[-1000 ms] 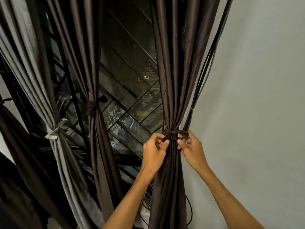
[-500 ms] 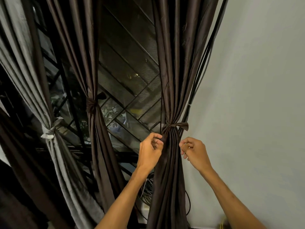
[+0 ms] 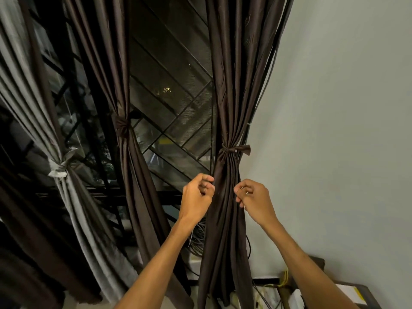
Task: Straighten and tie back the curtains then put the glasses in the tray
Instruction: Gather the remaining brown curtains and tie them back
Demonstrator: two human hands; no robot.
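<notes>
Fingers (image 3: 207, 179) of left hand (image 3: 196, 197): curled, tips against the left edge of the right-hand brown curtain (image 3: 227, 103). Cannot tell whether pinching a fold or merely touching. Fingers (image 3: 242, 192) of right hand (image 3: 256, 200): curled likewise, tips at the curtain's right edge. Grip on fabric not determinable here either.

Position of curtain: hangs gathered into one bundle directly between both hands, close beside the wall (image 3: 334, 108). Cinched by a brown tie band (image 3: 230, 150), knotted above the hands and clear of both. Loose end of band points right, toward the wall. Below the knot, folds run straight down between the two forearms.

Surroundings, working outward:
- Along the curtain's right edge, between fabric and wall: dark cables (image 3: 266, 81) running downward.
- Behind the curtain, just below the left wrist: coil of thin wires (image 3: 197, 238), partly covered by fabric.
- Left of the curtain: window grille (image 3: 174, 97) with diagonal bars, dark beyond.
- Well apart to the left: middle brown curtain (image 3: 133, 175), tied with its own brown band (image 3: 122, 128).
- Further left: grey curtain (image 3: 73, 197), tied with a grey band (image 3: 58, 169).
- Lower right corner, against the wall: boxes (image 3: 347, 293) and a yellow wire (image 3: 284, 278), partly hidden by the right forearm.
</notes>
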